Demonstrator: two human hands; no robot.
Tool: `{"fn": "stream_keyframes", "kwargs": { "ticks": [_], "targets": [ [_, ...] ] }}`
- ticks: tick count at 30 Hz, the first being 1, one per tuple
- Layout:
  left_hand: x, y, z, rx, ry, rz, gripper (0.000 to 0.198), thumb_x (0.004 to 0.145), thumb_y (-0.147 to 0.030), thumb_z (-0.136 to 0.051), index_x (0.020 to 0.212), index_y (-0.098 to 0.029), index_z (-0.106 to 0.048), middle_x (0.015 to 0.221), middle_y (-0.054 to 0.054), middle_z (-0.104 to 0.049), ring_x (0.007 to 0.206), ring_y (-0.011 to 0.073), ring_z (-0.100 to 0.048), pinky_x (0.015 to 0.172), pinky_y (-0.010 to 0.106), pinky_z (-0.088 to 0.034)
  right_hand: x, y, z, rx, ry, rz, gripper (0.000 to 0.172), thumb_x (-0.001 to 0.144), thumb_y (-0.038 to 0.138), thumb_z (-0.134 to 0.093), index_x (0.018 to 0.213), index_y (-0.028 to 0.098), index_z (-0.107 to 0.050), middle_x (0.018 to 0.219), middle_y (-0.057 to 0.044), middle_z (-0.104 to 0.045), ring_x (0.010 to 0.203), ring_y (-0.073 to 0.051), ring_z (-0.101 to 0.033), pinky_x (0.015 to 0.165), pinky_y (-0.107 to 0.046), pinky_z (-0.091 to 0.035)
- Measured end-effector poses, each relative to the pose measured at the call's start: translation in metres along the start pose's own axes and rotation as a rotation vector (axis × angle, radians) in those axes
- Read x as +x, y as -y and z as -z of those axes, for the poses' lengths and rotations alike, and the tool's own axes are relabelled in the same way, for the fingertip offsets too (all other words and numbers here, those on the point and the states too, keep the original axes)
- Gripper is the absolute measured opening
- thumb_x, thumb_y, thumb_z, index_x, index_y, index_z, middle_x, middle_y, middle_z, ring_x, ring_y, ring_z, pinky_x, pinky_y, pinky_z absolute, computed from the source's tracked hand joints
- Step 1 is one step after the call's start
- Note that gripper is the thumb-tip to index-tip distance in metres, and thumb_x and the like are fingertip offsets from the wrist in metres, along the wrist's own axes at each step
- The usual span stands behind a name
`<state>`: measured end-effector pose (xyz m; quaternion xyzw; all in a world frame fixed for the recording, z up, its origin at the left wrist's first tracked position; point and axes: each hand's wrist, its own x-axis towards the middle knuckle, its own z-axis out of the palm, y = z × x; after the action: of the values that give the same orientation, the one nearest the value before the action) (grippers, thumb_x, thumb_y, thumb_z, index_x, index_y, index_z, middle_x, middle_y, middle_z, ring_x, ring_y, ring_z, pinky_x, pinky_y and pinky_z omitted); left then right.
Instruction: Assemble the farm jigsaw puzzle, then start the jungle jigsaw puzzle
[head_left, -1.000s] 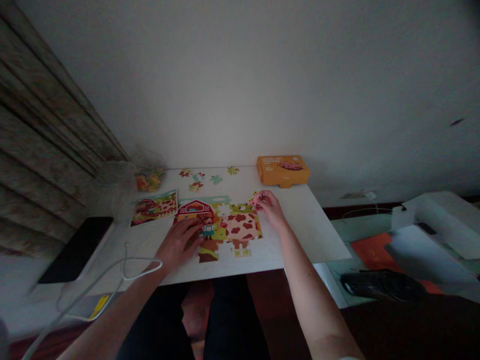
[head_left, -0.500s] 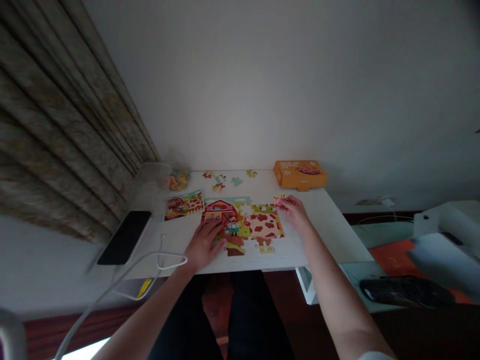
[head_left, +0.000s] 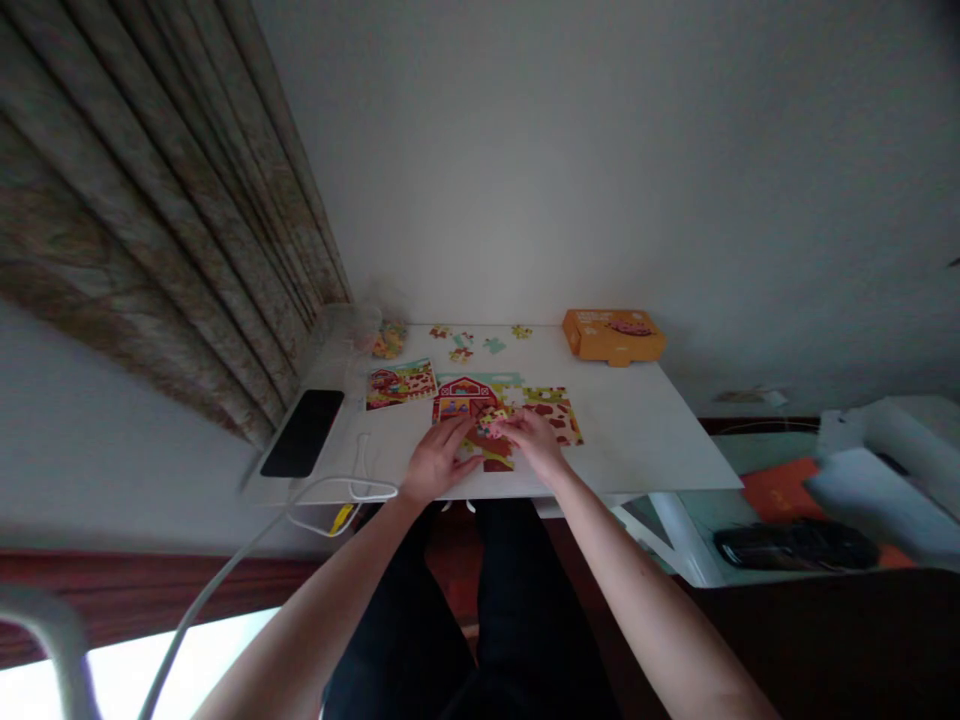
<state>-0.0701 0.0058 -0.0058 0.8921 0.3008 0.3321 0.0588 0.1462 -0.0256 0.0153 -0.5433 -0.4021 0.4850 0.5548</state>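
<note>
A farm jigsaw puzzle [head_left: 551, 408] with a red barn and a spotted cow lies partly assembled on the white table [head_left: 652, 430]. My left hand [head_left: 439, 462] rests flat on the puzzle's lower left part, fingers stretched out. My right hand [head_left: 534, 442] is over the puzzle's middle, just right of the left hand. Its fingertips pinch a small puzzle piece [head_left: 493, 420] right above the assembled picture. Loose pieces [head_left: 459, 346] lie scattered at the table's far edge.
An orange box [head_left: 613, 335] stands at the back right. A picture card [head_left: 401, 383] and a dark phone [head_left: 302, 432] lie to the left, with a bag of pieces [head_left: 388, 340] behind. A white cable [head_left: 337, 492] loops off the front edge. Curtains [head_left: 150, 220] hang left.
My right hand has carried the piece from the puzzle's far right corner to its middle, close to the left hand. The view has pulled back and shifted right.
</note>
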Motion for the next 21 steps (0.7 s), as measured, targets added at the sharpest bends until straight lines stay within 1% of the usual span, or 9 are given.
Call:
{"fn": "stream_keyframes", "kwargs": {
  "ticks": [2, 5, 8, 10, 12, 14, 16, 19, 21],
  "targets": [
    [0.000, -0.002, 0.001, -0.003, -0.007, -0.034, 0.051, 0.097, -0.041, -0.063, 0.143, -0.021, -0.053, 0.134, 0.015, -0.065, 0.123, 0.0281, -0.064, 0.104, 0.045, -0.055, -0.010, -0.004, -0.019, 0.006, 0.010, -0.027, 0.040, 0.064, 0.055, -0.085, 0.071, 0.022, -0.064, 0.071, -0.003, -0.074, 0.065, -0.019, -0.065, 0.063, -0.030, -0.048],
    [0.000, -0.003, 0.002, -0.004, -0.033, -0.062, 0.041, 0.097, -0.035, -0.062, 0.136, -0.022, -0.060, 0.127, 0.013, -0.069, 0.118, 0.0262, -0.067, 0.100, 0.043, -0.057, -0.018, -0.009, -0.033, -0.005, 0.007, -0.051, 0.041, 0.063, 0.056, -0.085, 0.070, 0.022, -0.063, 0.062, 0.000, -0.069, 0.056, -0.015, -0.058, 0.054, -0.027, -0.042],
    [0.000, -0.002, 0.000, 0.006, -0.060, -0.075, 0.033, 0.097, -0.032, -0.063, 0.129, -0.021, -0.065, 0.121, 0.012, -0.072, 0.112, 0.0249, -0.069, 0.096, 0.041, -0.058, -0.020, -0.014, -0.034, -0.045, 0.024, -0.084, 0.042, 0.065, 0.058, -0.084, 0.071, 0.022, -0.064, 0.056, 0.003, -0.062, 0.050, -0.014, -0.053, 0.049, -0.026, -0.039],
    [-0.001, 0.000, -0.001, 0.012, -0.070, -0.074, 0.032, 0.097, -0.030, -0.064, 0.127, -0.022, -0.067, 0.118, 0.012, -0.073, 0.109, 0.0246, -0.070, 0.095, 0.041, -0.059, -0.018, -0.015, -0.027, -0.115, 0.053, -0.082, 0.043, 0.072, 0.063, -0.077, 0.075, 0.022, -0.067, 0.062, 0.001, -0.065, 0.053, -0.016, -0.057, 0.050, -0.027, -0.043],
    [-0.003, 0.003, -0.001, 0.008, -0.068, -0.061, 0.031, 0.096, -0.028, -0.064, 0.127, -0.024, -0.068, 0.118, 0.011, -0.073, 0.109, 0.0244, -0.071, 0.095, 0.042, -0.059, -0.013, -0.014, -0.009, -0.259, 0.037, 0.013, 0.042, 0.081, 0.064, -0.068, 0.084, 0.022, -0.071, 0.077, -0.004, -0.073, 0.064, -0.019, -0.064, 0.058, -0.031, -0.050],
    [-0.006, 0.005, 0.002, -0.016, -0.038, -0.058, 0.032, 0.095, -0.026, -0.064, 0.126, -0.026, -0.069, 0.119, 0.010, -0.073, 0.111, 0.0244, -0.070, 0.097, 0.043, -0.057, -0.006, -0.010, 0.019, -0.488, -0.073, 0.205, 0.038, 0.087, 0.059, -0.063, 0.092, 0.022, -0.073, 0.094, -0.008, -0.076, 0.080, -0.023, -0.068, 0.074, -0.036, -0.054],
    [-0.011, 0.006, 0.007, -0.047, 0.028, -0.077, 0.033, 0.095, -0.025, -0.064, 0.127, -0.028, -0.069, 0.120, 0.010, -0.073, 0.113, 0.0241, -0.069, 0.100, 0.044, -0.056, 0.002, -0.007, 0.053, -0.748, -0.216, 0.328, 0.036, 0.093, 0.052, -0.056, 0.095, 0.021, -0.074, 0.098, -0.012, -0.075, 0.091, -0.027, -0.067, 0.087, -0.041, -0.052],
    [-0.018, 0.005, 0.017, -0.059, 0.160, -0.114, 0.034, 0.095, -0.026, -0.063, 0.129, -0.027, -0.069, 0.124, 0.009, -0.072, 0.114, 0.0241, -0.067, 0.102, 0.045, -0.053, 0.009, -0.009, 0.099, -1.033, -0.259, 0.397, 0.035, 0.097, 0.046, -0.051, 0.099, 0.020, -0.074, 0.106, -0.015, -0.074, 0.104, -0.031, -0.064, 0.097, -0.045, -0.047],
    [-0.020, 0.003, 0.021, -0.048, 0.229, -0.119, 0.034, 0.097, -0.026, -0.061, 0.129, -0.027, -0.069, 0.126, 0.009, -0.071, 0.116, 0.0244, -0.066, 0.103, 0.046, -0.052, 0.010, -0.015, 0.117, -1.133, -0.266, 0.401, 0.035, 0.098, 0.044, -0.050, 0.107, 0.020, -0.074, 0.117, -0.016, -0.072, 0.112, -0.032, -0.062, 0.100, -0.046, -0.045]
  ]
}}
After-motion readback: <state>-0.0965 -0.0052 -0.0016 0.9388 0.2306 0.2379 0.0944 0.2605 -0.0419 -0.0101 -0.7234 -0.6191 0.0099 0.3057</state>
